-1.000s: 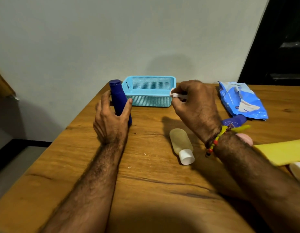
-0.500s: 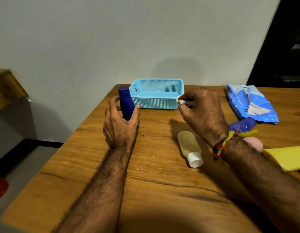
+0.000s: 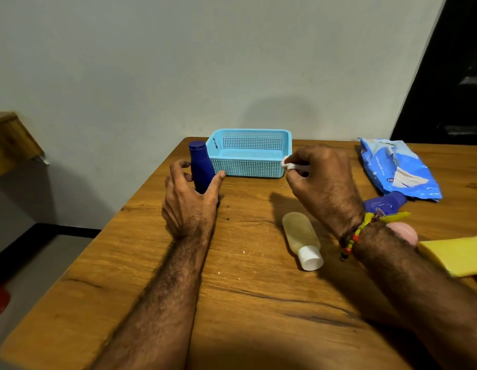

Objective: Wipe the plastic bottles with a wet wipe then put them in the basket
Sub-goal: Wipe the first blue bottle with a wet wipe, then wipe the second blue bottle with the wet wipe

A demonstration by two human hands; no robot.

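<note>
A dark blue plastic bottle (image 3: pixel 200 166) stands upright on the wooden table (image 3: pixel 232 303), just left of the light blue mesh basket (image 3: pixel 249 166). My left hand (image 3: pixel 190 201) is wrapped around its lower part. My right hand (image 3: pixel 322 182) hovers in front of the basket's right corner, pinching a small bunched white wet wipe (image 3: pixel 288 162). A clear yellowish bottle with a white cap (image 3: pixel 302 239) lies on its side under my right wrist. Another blue bottle (image 3: pixel 384 204) lies behind my right wrist, partly hidden.
A blue wet wipe pack (image 3: pixel 400 169) lies at the back right. A pink object (image 3: pixel 404 232) and a yellow cloth (image 3: pixel 456 256) sit by my right forearm. The table's left edge runs close to my left arm; a wall stands behind the basket.
Both hands keep their grips. The view has shifted so the scene sits further right and lower; the bottle, basket and hands hold the same places relative to one another.
</note>
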